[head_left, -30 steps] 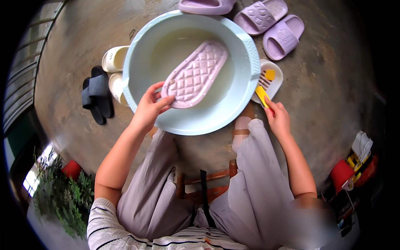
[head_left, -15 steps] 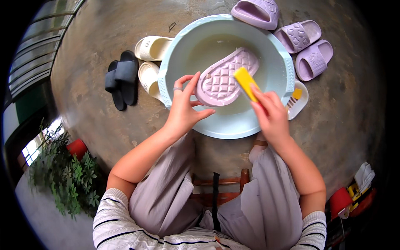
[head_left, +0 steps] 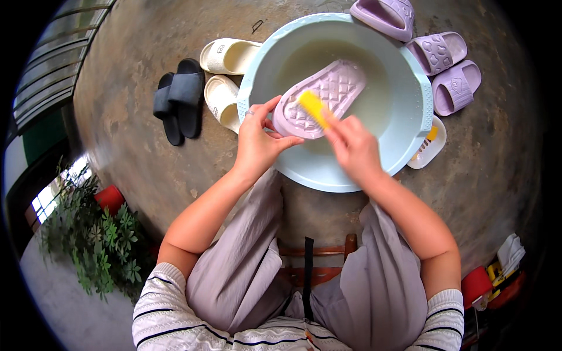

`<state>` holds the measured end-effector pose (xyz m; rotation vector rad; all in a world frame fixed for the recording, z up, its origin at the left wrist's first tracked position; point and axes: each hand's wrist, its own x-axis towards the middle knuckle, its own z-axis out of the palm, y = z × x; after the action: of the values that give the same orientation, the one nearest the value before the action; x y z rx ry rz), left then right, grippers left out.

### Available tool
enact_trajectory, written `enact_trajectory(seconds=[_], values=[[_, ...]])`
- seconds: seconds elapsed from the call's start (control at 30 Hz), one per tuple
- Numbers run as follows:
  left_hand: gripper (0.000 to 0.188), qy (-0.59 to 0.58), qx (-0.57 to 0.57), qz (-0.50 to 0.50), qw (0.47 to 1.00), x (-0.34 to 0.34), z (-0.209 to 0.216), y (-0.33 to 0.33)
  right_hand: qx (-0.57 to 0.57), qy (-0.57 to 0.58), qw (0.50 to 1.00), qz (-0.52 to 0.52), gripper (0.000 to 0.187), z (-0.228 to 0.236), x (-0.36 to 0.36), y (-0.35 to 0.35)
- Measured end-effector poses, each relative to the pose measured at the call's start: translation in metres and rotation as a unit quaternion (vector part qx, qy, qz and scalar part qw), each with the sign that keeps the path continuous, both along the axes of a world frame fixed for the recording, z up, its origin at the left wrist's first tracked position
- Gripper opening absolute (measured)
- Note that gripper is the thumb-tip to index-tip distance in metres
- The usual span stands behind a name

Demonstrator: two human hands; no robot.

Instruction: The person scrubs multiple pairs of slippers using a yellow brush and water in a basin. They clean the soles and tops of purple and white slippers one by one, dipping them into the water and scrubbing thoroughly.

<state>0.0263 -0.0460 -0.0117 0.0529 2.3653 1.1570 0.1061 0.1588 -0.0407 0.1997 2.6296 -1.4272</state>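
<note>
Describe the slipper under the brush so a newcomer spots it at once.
Find the pale blue tub. Over its water, the left hand holds the slipper by its near end, beneath the yellow brush in the right hand. Its diamond-patterned sole faces up, while the lilac slippers outside show their uppers.

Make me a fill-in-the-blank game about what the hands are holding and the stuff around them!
1. The left hand holds a pale purple slipper whose sole is covered in ____ shapes.
2. The right hand holds a small yellow ____.
3. The round light-blue plastic basin contains cloudy ____.
4. Two flat dark slippers lie left of the basin on the bare ____.

Missing words: diamond; brush; water; floor.
</note>
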Motion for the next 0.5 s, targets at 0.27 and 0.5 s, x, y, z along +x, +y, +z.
enact_trajectory(seconds=[0.27, 0.5], values=[[0.088, 0.000, -0.014, -0.002, 1.000, 0.002, 0.000, -0.007, -0.002, 0.034, 0.999, 0.004, 0.042, -0.014, 0.000, -0.009], [0.085, 0.007, 0.012, -0.001, 1.000, -0.002, -0.001, -0.003, -0.076, 0.067, 0.995, 0.005, 0.036, 0.007, -0.024, -0.020]])
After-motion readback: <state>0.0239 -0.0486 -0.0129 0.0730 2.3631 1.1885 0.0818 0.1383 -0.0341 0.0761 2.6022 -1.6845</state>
